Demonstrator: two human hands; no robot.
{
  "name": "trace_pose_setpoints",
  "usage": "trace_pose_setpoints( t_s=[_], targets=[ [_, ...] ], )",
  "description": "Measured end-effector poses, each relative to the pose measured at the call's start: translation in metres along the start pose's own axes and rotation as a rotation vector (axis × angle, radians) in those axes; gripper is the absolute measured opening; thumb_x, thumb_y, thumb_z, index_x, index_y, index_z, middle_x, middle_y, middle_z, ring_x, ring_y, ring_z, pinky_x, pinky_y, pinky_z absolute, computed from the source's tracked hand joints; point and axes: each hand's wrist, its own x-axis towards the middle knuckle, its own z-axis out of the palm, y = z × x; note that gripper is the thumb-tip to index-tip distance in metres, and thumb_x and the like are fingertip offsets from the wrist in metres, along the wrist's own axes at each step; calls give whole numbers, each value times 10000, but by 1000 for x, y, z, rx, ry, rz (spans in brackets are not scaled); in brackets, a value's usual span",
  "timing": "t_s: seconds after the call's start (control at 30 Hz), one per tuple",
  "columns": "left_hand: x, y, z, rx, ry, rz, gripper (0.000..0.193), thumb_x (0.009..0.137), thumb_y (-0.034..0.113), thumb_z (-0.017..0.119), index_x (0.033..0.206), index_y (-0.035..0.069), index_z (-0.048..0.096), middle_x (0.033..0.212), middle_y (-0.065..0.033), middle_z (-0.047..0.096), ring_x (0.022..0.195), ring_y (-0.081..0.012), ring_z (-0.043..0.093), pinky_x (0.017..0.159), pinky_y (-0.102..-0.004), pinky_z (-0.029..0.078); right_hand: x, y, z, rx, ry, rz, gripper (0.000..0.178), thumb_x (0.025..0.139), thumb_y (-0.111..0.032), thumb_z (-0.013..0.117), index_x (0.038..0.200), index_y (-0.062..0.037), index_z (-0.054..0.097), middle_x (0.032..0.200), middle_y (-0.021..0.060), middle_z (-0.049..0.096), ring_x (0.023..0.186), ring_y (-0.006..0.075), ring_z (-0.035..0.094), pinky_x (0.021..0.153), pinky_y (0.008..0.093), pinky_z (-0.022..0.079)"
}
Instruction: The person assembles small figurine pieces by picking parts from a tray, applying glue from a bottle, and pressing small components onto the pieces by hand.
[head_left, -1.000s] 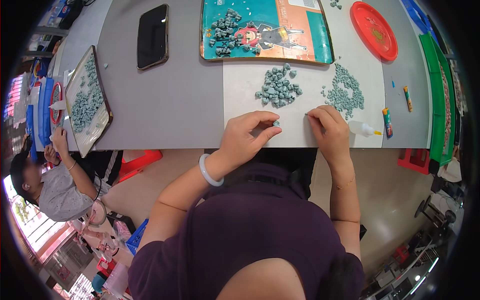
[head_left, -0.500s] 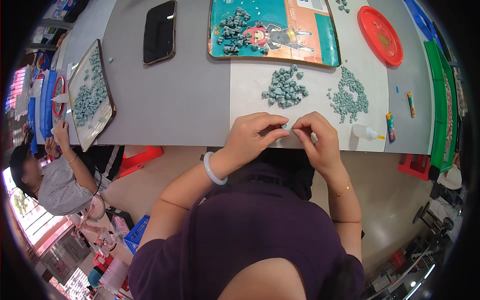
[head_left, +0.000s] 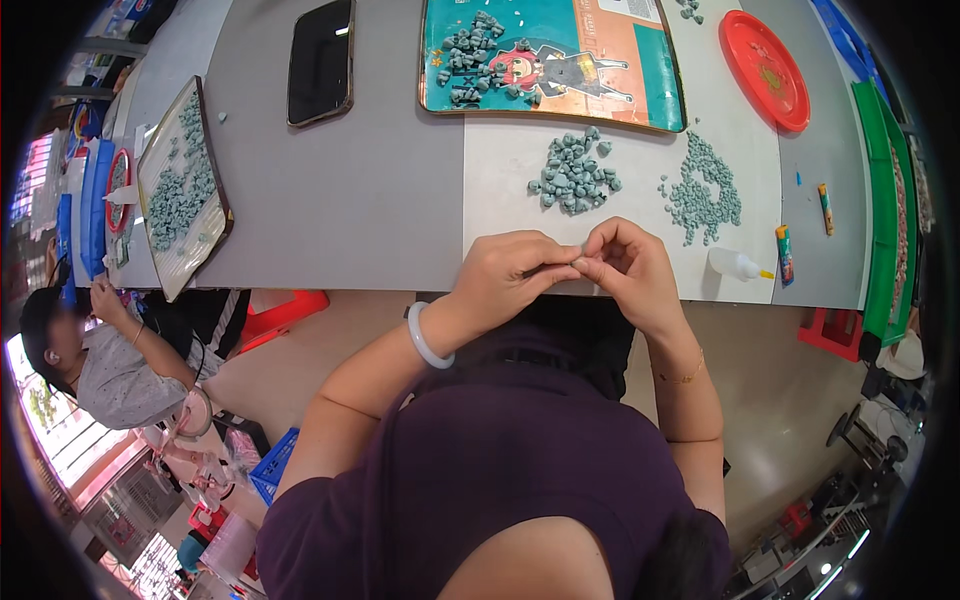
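At the table's near edge the fingertips of my left hand (head_left: pixel 510 275) and my right hand (head_left: pixel 632 272) meet in a pinch. A small grey-green piece (head_left: pixel 579 254) is mostly hidden between them; my left thumb and forefinger grip it. Whatever the right fingertips hold is too small to make out. Just beyond lies a pile of larger grey-green pieces (head_left: pixel 574 175). Farther right is a spread of much smaller pieces (head_left: pixel 704 195) of that colour. A white glue bottle with a yellow tip (head_left: pixel 735 265) lies right of my right hand.
Behind the piles sits a printed tray (head_left: pixel 640 122) bearing more pieces. A black phone (head_left: pixel 320 65), red dish (head_left: pixel 765 70), two small coloured tubes (head_left: pixel 784 255) and a green bin (head_left: pixel 880 230) stand around. At far left a co-worker (head_left: pixel 125 370) sits near another tray (head_left: pixel 215 235).
My right hand has moved left and its fingertips now meet my left hand's, covering most of the small piece. The co-worker's raised hand has come down toward their face.
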Motion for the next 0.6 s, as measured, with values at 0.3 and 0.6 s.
trace_pose_setpoints(
  t_s=[0.3,0.6],
  targets=[
    [3,9,-6,-310,-8,-219,147,768,12,639,914,-1,652,835,-100,666,756,-154,642,687,-250,505,-5,16,20,-52,190,-444,110,749,54,632,837,3,592,835,47,539,704,96,507,617,201,415],
    [3,6,-9,-236,-69,-241,148,814,0,558,928,16,651,811,-92,663,717,-144,631,635,-231,480,-6,25,25,-180,323,-531,127,698,55,684,802,1,636,761,55,554,626,106,513,521,206,413]
  ],
)
